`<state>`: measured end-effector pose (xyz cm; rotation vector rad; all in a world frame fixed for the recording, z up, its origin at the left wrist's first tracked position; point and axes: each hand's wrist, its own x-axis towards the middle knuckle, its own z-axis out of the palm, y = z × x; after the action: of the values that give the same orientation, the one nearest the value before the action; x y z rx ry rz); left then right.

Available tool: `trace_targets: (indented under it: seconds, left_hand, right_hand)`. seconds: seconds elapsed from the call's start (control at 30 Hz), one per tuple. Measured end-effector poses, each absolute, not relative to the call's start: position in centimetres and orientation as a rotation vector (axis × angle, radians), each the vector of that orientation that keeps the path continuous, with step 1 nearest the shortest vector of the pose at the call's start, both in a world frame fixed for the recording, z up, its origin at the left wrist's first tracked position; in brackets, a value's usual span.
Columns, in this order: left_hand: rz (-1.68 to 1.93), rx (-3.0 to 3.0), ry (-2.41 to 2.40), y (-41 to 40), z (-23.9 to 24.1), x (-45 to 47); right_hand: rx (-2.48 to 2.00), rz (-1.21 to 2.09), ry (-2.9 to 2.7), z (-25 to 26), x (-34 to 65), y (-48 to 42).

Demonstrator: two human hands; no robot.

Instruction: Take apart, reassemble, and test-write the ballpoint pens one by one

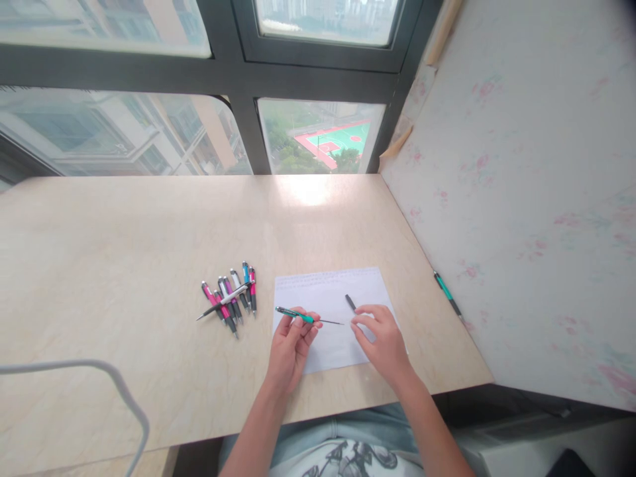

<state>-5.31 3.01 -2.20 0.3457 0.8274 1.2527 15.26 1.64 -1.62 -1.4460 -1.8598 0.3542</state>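
My left hand [292,348] is closed around the green upper barrel of a pen [301,317], which points to the right. A thin dark refill [331,322] sticks out of the barrel's open end. To the right, my right hand [381,341] has curled fingers, with a black pen grip [350,302] held at them and jutting up to the left. Its lower end is hidden by the fingers. Whether the thumb and fingertip also pinch something small, I cannot make out. Both hands are over a white sheet of paper [328,354] with faint writing along its top.
Several pink, purple, white and blue pens [229,298] lie piled on the table [149,245] left of the paper. Another green pen [447,293] lies along the wall [521,199] at right. A grey cable [106,371] curves across the front left. Windows [322,136] stand behind.
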Motion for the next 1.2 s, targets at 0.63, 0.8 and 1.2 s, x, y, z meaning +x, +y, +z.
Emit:
trace_targets:
  seconds: [0.63, 0.8, 1.2]
  left_hand:
    - [1.178, 0.356, 0.809, 2.9, -2.3, -5.3]
    - [1.15, 0.376, 0.803, 2.8, -2.4, -5.3]
    - [1.148, 0.361, 0.821, 2.8, -1.9, -5.2]
  right_hand:
    - [-1.573, 0.155, -1.858, -4.6, 15.1, 5.6]
    - [-1.607, 0.144, -1.81, -4.8, 15.5, 6.1]
    - [-1.753, 0.054, -1.767, -4.4, 16.1, 5.4]
